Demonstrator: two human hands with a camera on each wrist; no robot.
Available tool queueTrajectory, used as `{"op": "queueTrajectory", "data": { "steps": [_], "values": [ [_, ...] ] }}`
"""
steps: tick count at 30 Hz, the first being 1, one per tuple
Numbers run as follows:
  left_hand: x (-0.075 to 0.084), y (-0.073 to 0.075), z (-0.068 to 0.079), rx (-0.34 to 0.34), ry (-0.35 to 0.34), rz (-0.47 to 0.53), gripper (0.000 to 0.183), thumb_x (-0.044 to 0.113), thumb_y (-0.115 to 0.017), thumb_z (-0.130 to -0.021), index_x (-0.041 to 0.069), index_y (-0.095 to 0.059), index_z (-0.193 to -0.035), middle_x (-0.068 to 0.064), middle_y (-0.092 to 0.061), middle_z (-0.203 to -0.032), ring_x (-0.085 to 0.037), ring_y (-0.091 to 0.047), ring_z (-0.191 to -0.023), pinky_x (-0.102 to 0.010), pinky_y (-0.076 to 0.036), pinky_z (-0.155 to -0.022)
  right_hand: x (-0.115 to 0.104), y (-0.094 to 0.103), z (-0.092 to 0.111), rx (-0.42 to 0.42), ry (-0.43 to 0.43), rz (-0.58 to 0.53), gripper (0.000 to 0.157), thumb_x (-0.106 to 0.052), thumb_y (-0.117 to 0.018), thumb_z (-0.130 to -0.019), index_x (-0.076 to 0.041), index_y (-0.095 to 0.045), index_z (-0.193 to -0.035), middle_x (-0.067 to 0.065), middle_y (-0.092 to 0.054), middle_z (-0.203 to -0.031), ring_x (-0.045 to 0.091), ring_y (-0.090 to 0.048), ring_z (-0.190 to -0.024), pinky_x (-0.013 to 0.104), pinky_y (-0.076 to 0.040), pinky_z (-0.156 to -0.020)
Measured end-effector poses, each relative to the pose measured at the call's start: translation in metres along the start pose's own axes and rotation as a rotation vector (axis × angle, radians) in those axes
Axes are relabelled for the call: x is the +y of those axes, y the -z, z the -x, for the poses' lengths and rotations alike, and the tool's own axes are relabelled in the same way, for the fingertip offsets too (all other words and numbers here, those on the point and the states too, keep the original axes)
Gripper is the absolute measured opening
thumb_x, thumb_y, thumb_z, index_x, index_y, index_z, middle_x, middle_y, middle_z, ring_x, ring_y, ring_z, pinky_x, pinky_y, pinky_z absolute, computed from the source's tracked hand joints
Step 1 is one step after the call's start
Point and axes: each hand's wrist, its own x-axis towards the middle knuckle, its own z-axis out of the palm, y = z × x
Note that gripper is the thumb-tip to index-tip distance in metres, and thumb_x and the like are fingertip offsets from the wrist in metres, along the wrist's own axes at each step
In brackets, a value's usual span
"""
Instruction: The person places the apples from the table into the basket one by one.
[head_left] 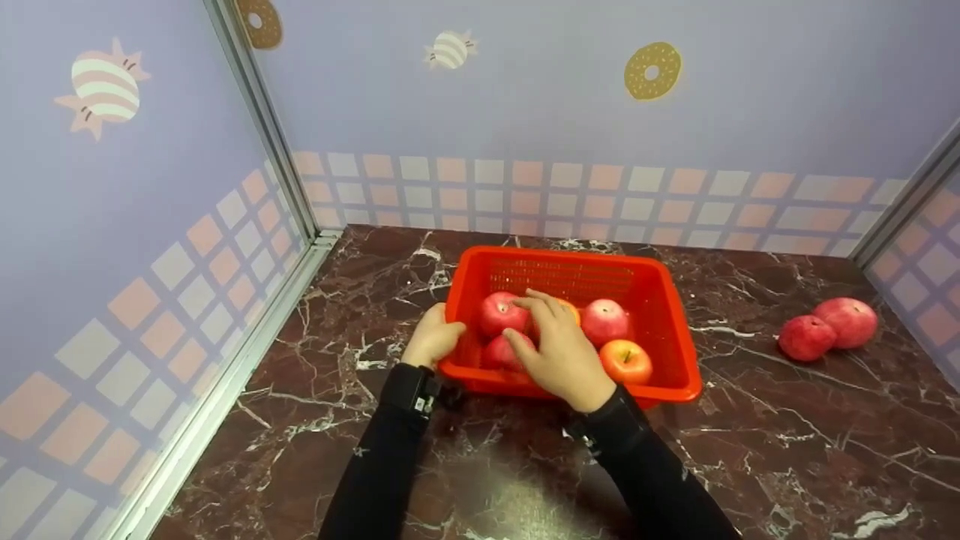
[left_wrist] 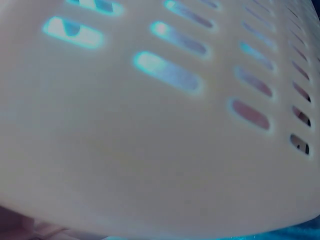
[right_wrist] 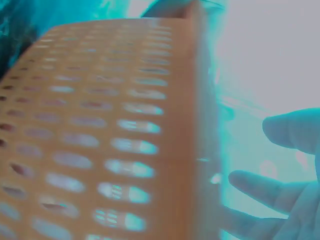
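Observation:
A red plastic basket (head_left: 681, 337) with slotted walls sits on the marbled tabletop. In it lie pinkish-red round fruits (head_left: 606, 321), a red and yellow apple (head_left: 626, 362) with a stem, and an orange-yellow fruit partly hidden by a hand. My left hand (head_left: 435, 337) grips the basket's left rim, thumb over the edge. Above the fruits, inside the basket's outline, hovers my right hand (head_left: 562, 352), its fingers spread and slightly bent. The right wrist view shows that thumb and fingers (right_wrist: 265, 192) apart with nothing between them, beyond the slotted wall. Basket wall (left_wrist: 150, 150) fills the left wrist view.
Two more red fruits (head_left: 846, 322) lie touching each other on the tabletop (head_left: 750, 450) at the right. Patterned panels (head_left: 525, 112) enclose the back and sides, with a metal frame strip (head_left: 217, 397) along the left edge.

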Motion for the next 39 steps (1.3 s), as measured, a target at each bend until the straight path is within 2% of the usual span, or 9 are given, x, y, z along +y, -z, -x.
{"op": "queueTrajectory", "data": {
  "steps": [7,13,18,25,31,39],
  "values": [
    [-0.001,-0.001,0.000,-0.003,0.021,0.037,0.044,-0.006,-0.050,-0.082,-0.014,-0.055,-0.126,-0.033,-0.062,-0.124,-0.042,-0.067,-0.108,-0.049,-0.059,-0.091,-0.002,0.029,0.001,0.052,-0.015,-0.074,0.043,-0.027,-0.067,-0.099,-0.005,-0.061,-0.136,0.019,-0.057,-0.146,0.037,-0.052,-0.138,0.054,-0.041,-0.118],
    [0.000,-0.001,0.000,-0.001,0.020,0.049,0.045,-0.007,-0.049,-0.082,-0.014,-0.055,-0.126,-0.034,-0.062,-0.124,-0.044,-0.066,-0.109,-0.052,-0.058,-0.093,0.009,0.052,-0.001,0.117,-0.050,-0.115,0.044,-0.023,-0.067,-0.099,-0.003,-0.060,-0.138,0.018,-0.058,-0.145,0.035,-0.052,-0.138,0.053,-0.039,-0.119],
    [0.000,-0.001,0.000,-0.004,0.024,0.043,0.045,-0.007,-0.050,-0.081,-0.014,-0.055,-0.125,-0.033,-0.062,-0.124,-0.041,-0.066,-0.106,-0.050,-0.058,-0.091,0.024,0.070,-0.001,0.166,-0.108,-0.148,0.043,-0.019,-0.065,-0.100,-0.004,-0.058,-0.139,0.018,-0.059,-0.144,0.034,-0.052,-0.138,0.051,-0.038,-0.119],
    [0.001,-0.001,0.000,0.006,0.012,-0.004,0.043,-0.006,-0.051,-0.082,-0.012,-0.056,-0.123,-0.028,-0.064,-0.118,-0.031,-0.064,-0.099,-0.046,-0.059,-0.089,0.045,0.095,0.000,0.250,-0.179,-0.143,0.042,-0.018,-0.062,-0.102,-0.001,-0.058,-0.140,0.021,-0.060,-0.142,0.037,-0.053,-0.135,0.052,-0.038,-0.118],
    [0.003,-0.001,0.001,0.003,0.017,0.013,0.042,-0.007,-0.050,-0.082,-0.012,-0.056,-0.124,-0.030,-0.064,-0.120,-0.035,-0.066,-0.103,-0.049,-0.059,-0.092,0.062,0.111,0.003,0.295,-0.273,-0.142,0.042,-0.024,-0.061,-0.102,-0.005,-0.059,-0.139,0.020,-0.059,-0.143,0.040,-0.058,-0.130,0.056,-0.043,-0.111],
    [0.003,-0.001,0.001,0.005,0.021,0.003,0.042,-0.006,-0.051,-0.082,-0.012,-0.056,-0.123,-0.028,-0.064,-0.119,-0.035,-0.065,-0.104,-0.046,-0.059,-0.090,0.083,0.130,0.008,0.369,-0.386,-0.155,0.045,-0.033,-0.060,-0.102,-0.009,-0.060,-0.141,0.019,-0.063,-0.140,0.037,-0.060,-0.126,0.054,-0.045,-0.104]
  ]
}}
